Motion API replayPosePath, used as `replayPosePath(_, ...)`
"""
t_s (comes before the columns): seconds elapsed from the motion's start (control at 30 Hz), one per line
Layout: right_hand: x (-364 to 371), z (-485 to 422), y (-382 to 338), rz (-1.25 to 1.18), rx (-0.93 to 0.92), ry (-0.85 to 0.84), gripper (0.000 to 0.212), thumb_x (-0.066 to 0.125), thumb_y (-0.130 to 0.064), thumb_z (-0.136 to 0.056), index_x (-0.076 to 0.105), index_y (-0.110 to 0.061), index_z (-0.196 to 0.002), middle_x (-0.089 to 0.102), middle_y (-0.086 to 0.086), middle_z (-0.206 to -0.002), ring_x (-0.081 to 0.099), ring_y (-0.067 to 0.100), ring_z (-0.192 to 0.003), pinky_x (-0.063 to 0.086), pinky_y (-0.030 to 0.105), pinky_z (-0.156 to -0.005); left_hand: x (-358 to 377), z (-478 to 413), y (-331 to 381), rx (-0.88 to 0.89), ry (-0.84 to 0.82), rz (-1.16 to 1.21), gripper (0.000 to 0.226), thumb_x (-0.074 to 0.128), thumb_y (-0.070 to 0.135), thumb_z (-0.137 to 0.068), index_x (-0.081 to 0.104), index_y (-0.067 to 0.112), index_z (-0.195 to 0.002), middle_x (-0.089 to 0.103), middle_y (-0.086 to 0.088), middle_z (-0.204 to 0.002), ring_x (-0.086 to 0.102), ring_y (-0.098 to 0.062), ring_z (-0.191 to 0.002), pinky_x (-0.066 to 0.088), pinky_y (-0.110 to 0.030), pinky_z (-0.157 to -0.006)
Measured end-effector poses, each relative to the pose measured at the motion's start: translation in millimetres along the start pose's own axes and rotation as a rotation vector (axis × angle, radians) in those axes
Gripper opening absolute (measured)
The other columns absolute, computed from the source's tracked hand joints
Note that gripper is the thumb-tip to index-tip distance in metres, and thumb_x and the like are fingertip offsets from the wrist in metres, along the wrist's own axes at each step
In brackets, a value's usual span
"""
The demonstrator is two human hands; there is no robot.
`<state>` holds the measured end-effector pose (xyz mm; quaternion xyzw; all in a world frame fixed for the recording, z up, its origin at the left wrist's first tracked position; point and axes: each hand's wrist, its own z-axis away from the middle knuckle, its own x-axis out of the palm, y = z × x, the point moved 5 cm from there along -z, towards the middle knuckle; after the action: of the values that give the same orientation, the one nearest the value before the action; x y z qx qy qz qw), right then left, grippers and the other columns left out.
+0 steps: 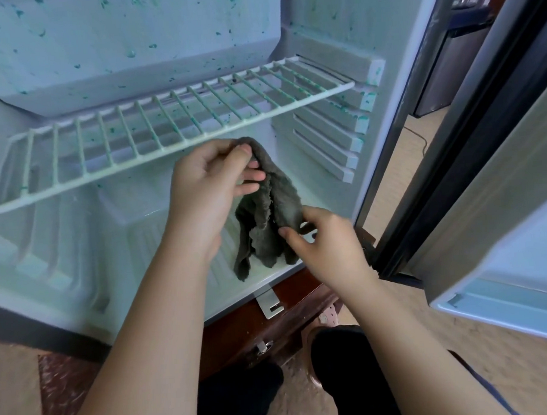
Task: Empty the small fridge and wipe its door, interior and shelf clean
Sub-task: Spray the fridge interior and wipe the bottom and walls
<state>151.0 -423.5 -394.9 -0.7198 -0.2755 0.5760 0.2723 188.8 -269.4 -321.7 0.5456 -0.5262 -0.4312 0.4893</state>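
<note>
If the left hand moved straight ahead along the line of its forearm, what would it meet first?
Probably the front rail of the wire shelf, which lies just beyond the left hand holding the cloth. Depth is unclear, so it might slip under the shelf instead.

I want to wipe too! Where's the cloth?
The grey cloth hangs mid-view, left hand pinching its top, right hand its lower edge, just below the wire shelf.

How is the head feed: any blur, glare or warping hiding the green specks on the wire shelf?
Head view: wide-angle warp bows the wire shelf and fridge door; light even, bluish, no glare; lower left interior soft; green specks on the shelf read clearly; grey cloth, left hand and right hand sharp.
</note>
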Motion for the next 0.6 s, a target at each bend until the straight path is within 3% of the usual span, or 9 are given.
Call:
replayPosePath(0.17,-23,-5,-5,-0.083,0.018,0.092,0.007,0.068,-0.031,-0.087,0.061,-0.031,-0.085,0.063,-0.010,-0.074,0.061,0.010,-0.068,0.050,0.027,-0.060,-32,-6,-6,0.004,0.311,-0.035,0.011,0.059,0.013,-0.091,0.068,0.016,-0.085,0.067,0.007,-0.065,0.067,-0.009,-0.062,0.054,-0.026,-0.061)
replayPosePath(0.23,-33,-7,-6,-0.207,0.028,0.124,0.014,0.070,-0.027,-0.085,0.058,-0.035,-0.087,0.064,-0.009,-0.072,0.062,0.010,-0.067,0.049,0.025,-0.063,-46,-10,-10,0.052,0.357,-0.280,0.009,0.062,0.020,-0.083,0.066,0.026,-0.078,0.067,0.006,-0.070,0.069,-0.014,-0.068,0.056,-0.033,-0.071)
replayPosePath(0.27,-37,-8,-8,-0.275,0.020,0.135,0.015,0.070,-0.025,-0.085,0.059,-0.035,-0.086,0.065,-0.008,-0.071,0.062,0.012,-0.069,0.048,0.025,-0.065,-47,-11,-11,0.068,0.318,-0.475,0.006,0.064,0.022,-0.081,0.066,0.027,-0.081,0.067,0.007,-0.075,0.069,-0.018,-0.075,0.054,-0.031,-0.076)
replayPosePath(0.33,-40,-8,-12,-0.420,0.007,0.141,0.014,0.070,-0.021,-0.086,0.060,-0.031,-0.085,0.069,-0.006,-0.072,0.064,0.017,-0.074,0.050,0.032,-0.072,-39,-9,-15,0.077,0.196,-0.736,0.024,0.071,0.019,-0.080,0.063,0.025,-0.102,0.064,0.007,-0.093,0.065,-0.019,-0.090,0.045,-0.025,-0.080)
replayPosePath(0.4,-42,-8,-16,-0.550,0.004,0.144,0.013,0.069,-0.017,-0.087,0.062,-0.028,-0.087,0.071,-0.004,-0.077,0.067,0.016,-0.078,0.052,0.040,-0.081,-22,-4,-16,0.102,0.003,-0.667,0.037,0.075,0.025,-0.081,0.058,0.028,-0.114,0.062,0.008,-0.108,0.061,-0.011,-0.094,0.043,-0.022,-0.079)
replayPosePath(0.5,-40,-8,-21,-0.753,-0.027,0.143,0.014,0.066,-0.013,-0.088,0.061,-0.026,-0.088,0.072,-0.003,-0.080,0.066,0.013,-0.080,0.052,0.038,-0.083,12,12,-19,0.066,-0.344,-0.504,0.031,0.076,0.031,-0.081,0.061,0.031,-0.109,0.067,0.012,-0.104,0.062,0.002,-0.095,0.046,-0.018,-0.081)
replayPosePath(0.6,-44,-9,-25,-0.902,-0.077,0.170,0.014,0.058,-0.006,-0.092,0.058,-0.020,-0.091,0.068,-0.007,-0.078,0.063,0.008,-0.074,0.051,0.026,-0.073,30,18,-27,0.051,-0.426,-0.492,0.040,0.079,0.036,-0.076,0.062,0.033,-0.111,0.071,0.015,-0.101,0.065,0.001,-0.096,0.053,-0.033,-0.092)
